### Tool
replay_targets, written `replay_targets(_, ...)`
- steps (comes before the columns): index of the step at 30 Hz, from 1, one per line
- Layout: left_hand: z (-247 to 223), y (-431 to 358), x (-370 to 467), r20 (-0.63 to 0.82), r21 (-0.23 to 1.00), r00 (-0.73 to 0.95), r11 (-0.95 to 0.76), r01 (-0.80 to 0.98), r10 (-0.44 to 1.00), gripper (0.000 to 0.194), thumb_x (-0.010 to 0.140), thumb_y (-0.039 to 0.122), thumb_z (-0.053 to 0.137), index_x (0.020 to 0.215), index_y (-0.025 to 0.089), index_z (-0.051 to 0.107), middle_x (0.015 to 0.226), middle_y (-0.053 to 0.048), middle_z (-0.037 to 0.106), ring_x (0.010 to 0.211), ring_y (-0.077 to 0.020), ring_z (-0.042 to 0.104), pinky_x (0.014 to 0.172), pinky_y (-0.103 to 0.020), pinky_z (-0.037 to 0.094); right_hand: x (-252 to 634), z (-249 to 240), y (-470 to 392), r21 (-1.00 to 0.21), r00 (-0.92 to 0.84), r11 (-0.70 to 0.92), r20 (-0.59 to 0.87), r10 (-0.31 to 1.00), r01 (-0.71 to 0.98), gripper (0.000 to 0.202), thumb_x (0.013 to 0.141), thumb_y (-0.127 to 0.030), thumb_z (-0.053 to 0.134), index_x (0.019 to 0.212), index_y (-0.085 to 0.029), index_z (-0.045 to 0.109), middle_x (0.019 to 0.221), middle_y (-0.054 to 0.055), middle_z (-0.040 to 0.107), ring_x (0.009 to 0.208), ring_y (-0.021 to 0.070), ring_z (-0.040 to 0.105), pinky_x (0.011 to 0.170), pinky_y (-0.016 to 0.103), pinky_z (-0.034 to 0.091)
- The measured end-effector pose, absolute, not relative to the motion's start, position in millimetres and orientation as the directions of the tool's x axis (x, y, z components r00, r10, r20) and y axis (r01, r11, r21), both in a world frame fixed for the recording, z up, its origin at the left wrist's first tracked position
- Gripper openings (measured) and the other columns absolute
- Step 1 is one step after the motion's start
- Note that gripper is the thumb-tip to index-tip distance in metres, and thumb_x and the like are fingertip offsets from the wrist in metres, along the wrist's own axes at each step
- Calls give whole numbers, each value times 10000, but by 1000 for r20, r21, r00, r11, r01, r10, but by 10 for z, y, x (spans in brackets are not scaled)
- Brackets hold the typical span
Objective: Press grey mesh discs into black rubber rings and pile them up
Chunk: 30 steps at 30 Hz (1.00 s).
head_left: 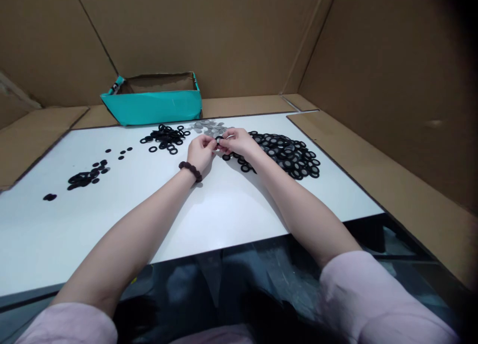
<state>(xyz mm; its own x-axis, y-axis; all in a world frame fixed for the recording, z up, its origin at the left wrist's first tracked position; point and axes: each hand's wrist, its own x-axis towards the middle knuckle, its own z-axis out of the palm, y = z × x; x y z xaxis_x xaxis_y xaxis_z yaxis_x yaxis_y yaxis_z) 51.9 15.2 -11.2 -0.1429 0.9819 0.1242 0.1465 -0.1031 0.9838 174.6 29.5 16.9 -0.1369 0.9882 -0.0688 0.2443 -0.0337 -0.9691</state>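
Note:
My left hand (202,149) and my right hand (237,141) meet above the white table, fingers pinched on one small black ring (219,138). Something pale shows at the ring's middle, partly covered by the fingertips. Close by my right hand spreads a large heap of black rings with grey centres (289,155), part of it behind the forearm. Just behind the hands lie loose grey discs (209,127). To the left of my left hand is a smaller heap of open black rings (164,138).
Farther left on the white table (149,204) lie small black discs (84,178), some scattered singly. A teal open box (153,107) stands at the back. Cardboard walls (224,45) enclose the back and sides, and a cardboard strip (358,160) runs along the right edge.

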Motion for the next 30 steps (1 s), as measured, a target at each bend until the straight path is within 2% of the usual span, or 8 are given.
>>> replay_targets(5,-168,185,495,232,949,-150,-190,252,961,34,732,160,576,713,175,551,677,-15,608,693,-153,593,676,-273,468,1752,173,298,-957,-158,33,-13,987,287,202,714,-90,691,616,-148,524,526,-1,595,497,99,576,450,172,440)
replay_targets(9,-144,152,499,263,944,-123,-229,239,957,42,743,159,558,772,182,537,709,-12,596,711,-154,591,682,-270,464,1742,211,277,-972,-140,-25,-60,988,235,186,752,-81,651,638,-144,518,536,-1,596,514,94,584,478,170,455)
replay_targets(14,-93,69,536,480,815,-49,-425,393,876,347,684,102,609,1007,186,513,987,-65,585,915,-186,566,824,-311,442,1737,241,273,-962,-137,-40,-79,987,271,212,793,-72,576,604,-140,509,518,-14,546,498,67,530,472,151,430)
replay_targets(17,-90,45,534,537,732,-13,-458,504,844,356,643,127,676,949,187,503,1027,-78,554,998,-226,529,890,-360,412,1737,231,280,-950,-195,-28,-93,976,310,267,779,-64,562,539,-147,479,480,-28,486,468,56,465,476,154,425)
replay_targets(21,-92,44,515,539,660,49,-458,596,841,252,675,134,652,860,194,493,938,-62,560,945,-228,534,886,-384,407,1745,212,287,-954,-258,-34,-115,959,299,282,762,-57,564,514,-149,467,483,-25,474,486,62,457,481,163,428)
replay_targets(26,-84,41,512,566,603,80,-478,639,821,243,683,130,633,882,188,506,925,-64,567,929,-226,536,875,-369,407,1786,189,317,-954,-329,-8,-111,938,299,299,781,-88,574,508,-152,469,497,-17,493,493,70,469,499,174,426)
replay_targets(30,-107,42,521,580,534,90,-462,708,809,229,691,135,626,878,189,506,917,-54,570,919,-223,532,862,-382,416,1806,192,323,-944,-299,-14,-118,947,329,300,740,-73,594,489,-156,451,458,-38,452,471,63,451,519,173,417)
